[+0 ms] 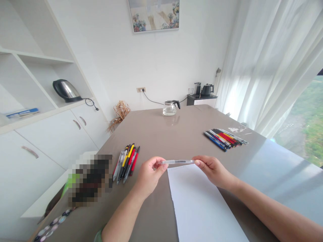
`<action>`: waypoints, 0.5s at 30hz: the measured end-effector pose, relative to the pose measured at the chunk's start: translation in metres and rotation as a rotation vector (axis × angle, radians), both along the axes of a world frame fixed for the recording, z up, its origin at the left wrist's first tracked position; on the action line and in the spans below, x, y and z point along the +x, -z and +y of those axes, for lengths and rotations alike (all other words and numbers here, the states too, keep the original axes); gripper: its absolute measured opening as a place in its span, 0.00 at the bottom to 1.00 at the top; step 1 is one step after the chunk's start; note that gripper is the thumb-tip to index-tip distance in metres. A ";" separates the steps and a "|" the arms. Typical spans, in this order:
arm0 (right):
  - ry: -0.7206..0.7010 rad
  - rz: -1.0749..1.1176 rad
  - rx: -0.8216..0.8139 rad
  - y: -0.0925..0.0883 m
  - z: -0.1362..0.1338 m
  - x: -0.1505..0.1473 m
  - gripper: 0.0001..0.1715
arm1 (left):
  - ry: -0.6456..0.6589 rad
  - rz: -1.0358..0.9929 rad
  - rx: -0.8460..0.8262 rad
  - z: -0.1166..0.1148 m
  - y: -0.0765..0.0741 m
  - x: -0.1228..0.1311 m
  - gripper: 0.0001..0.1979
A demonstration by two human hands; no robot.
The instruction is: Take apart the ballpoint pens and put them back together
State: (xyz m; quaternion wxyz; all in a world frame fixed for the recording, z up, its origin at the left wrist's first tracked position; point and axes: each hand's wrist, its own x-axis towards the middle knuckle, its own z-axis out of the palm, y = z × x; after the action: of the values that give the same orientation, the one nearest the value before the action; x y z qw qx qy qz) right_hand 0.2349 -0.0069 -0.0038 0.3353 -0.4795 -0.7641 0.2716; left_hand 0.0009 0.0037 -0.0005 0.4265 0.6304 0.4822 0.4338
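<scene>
pen (180, 161), slim, translucent, ends pinched by left hand (150, 172) and right hand (213, 169), flat white paper (203, 203) nearby

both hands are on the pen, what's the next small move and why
Probably let go with the left hand, keeping the clear pen in the right hand: they pinch opposite ends of it, and the white sheet lies just below in the view, so a freed hand could steady it.
</scene>
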 end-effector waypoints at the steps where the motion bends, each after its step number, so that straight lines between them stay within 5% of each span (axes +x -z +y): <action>1: 0.001 0.003 0.001 0.000 0.000 0.000 0.23 | -0.002 -0.018 -0.012 0.000 -0.001 0.000 0.14; 15: 0.019 0.029 -0.028 -0.002 0.000 -0.002 0.22 | 0.042 -0.592 -0.386 0.003 0.001 -0.003 0.10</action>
State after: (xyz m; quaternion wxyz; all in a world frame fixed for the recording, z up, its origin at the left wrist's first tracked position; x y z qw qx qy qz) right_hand 0.2333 -0.0073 -0.0021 0.3423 -0.4875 -0.7507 0.2859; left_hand -0.0018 0.0066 -0.0018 0.6679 0.3950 0.3975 0.4898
